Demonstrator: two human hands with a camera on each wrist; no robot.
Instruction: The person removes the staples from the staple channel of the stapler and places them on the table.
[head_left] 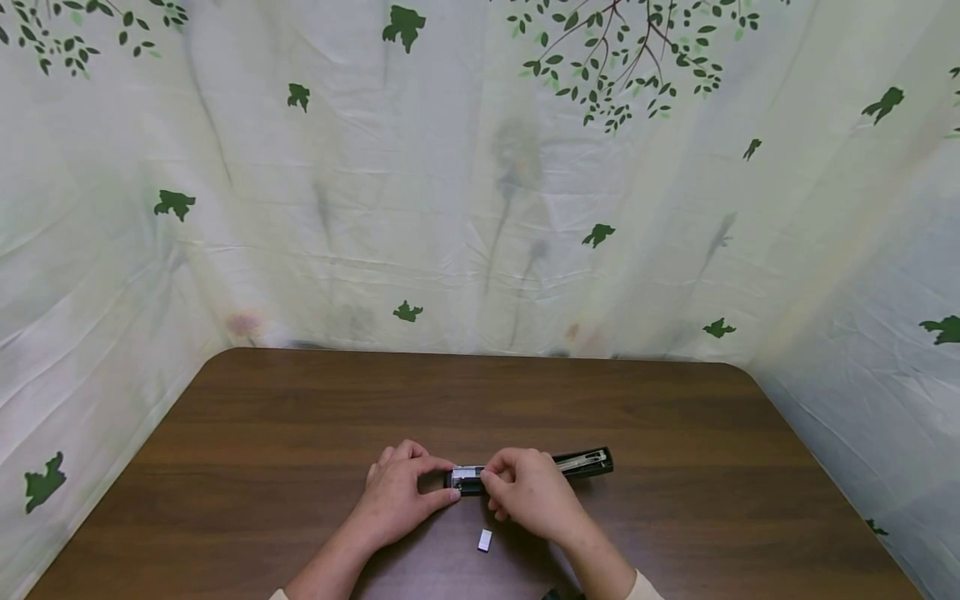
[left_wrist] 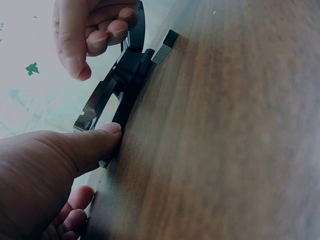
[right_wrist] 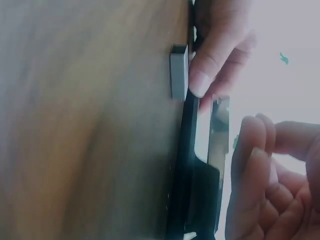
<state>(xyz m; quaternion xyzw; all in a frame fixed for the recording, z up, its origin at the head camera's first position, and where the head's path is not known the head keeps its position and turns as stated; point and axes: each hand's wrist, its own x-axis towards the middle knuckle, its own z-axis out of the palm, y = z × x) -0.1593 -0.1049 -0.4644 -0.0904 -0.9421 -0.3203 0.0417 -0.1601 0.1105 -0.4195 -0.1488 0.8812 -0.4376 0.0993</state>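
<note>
A black stapler (head_left: 585, 463) lies opened on the table, its long top arm swung out to the right. My left hand (head_left: 405, 492) grips the left end of its base between thumb and forefinger; the left wrist view shows the thumb pressing the black base (left_wrist: 134, 90). Over the middle of the stapler is my right hand (head_left: 534, 492), fingers curled and thumb close to the forefinger, with nothing visible between them. In the left wrist view these fingertips are apart from the metal rail (left_wrist: 95, 102). A small silvery block of staples (head_left: 485, 540) lies in front of the stapler.
The brown wooden table (head_left: 300, 417) has rounded far corners. A white curtain (head_left: 450, 167) with printed leaves hangs behind it and along both sides. Part of a dark object (head_left: 552, 594) shows at the bottom edge, near the right forearm.
</note>
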